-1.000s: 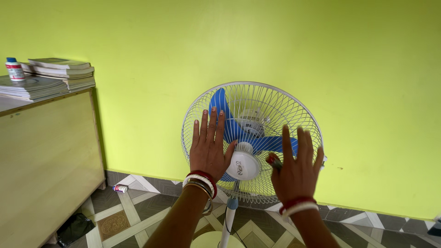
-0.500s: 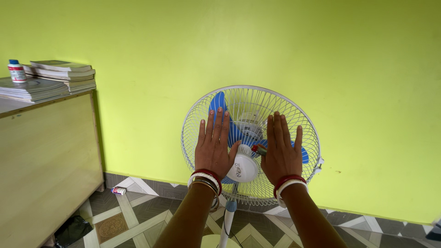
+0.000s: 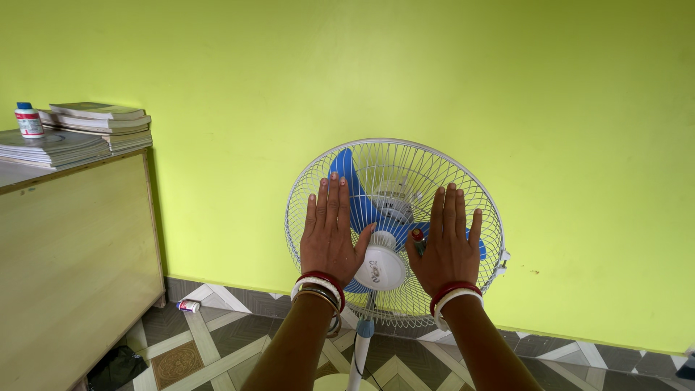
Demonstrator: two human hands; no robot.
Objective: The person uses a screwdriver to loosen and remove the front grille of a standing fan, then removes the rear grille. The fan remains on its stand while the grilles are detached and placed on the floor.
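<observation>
A white pedestal fan [image 3: 394, 156] with blue blades [image 3: 344, 174] and a white round hub cap [image 3: 381, 269] stands against a yellow-green wall. My left hand [image 3: 329, 242] lies flat on the left half of the front grille, fingers straight and pointing up. On the right half of the grille rests my right hand [image 3: 445, 250], also flat with fingers up. Its thumb pins a small red-tipped thing [image 3: 418, 235] against the palm side. Both wrists wear red and white bangles. The blades stand still.
A pale wooden cabinet [image 3: 72, 253] stands at the left with stacked books [image 3: 101, 119] and a small white bottle [image 3: 29, 120] on top. A little bottle [image 3: 189, 306] lies on the patterned tile floor. A dark bag [image 3: 116, 366] sits under the cabinet. The fan's pole [image 3: 360, 347] runs down between my arms.
My right hand has moved left and up from the grille's right edge and now lies flat beside the hub. The left hand has barely shifted.
</observation>
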